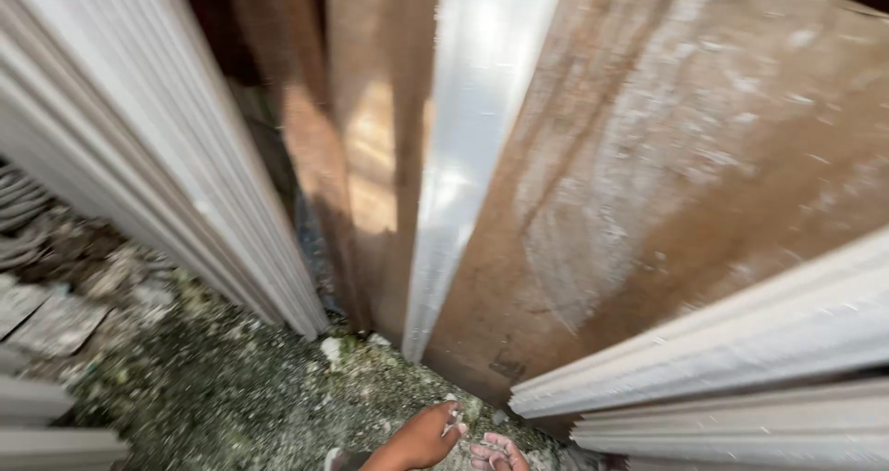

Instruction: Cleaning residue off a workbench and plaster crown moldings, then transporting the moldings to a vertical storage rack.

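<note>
White ribbed panel; hand (small thing pinched).

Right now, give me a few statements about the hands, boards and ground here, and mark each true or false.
1. Both hands are at the bottom edge of the picture. True: left hand, right hand.
2. The left hand pinches a small pale bit. True.
3. The ground is clean tile. False: it is rough, with green specks and rubble.
4. The brown board lies flat. False: it stands on the ground.
5. The hands grip the ribbed white panel. False: they are apart from it.
</note>
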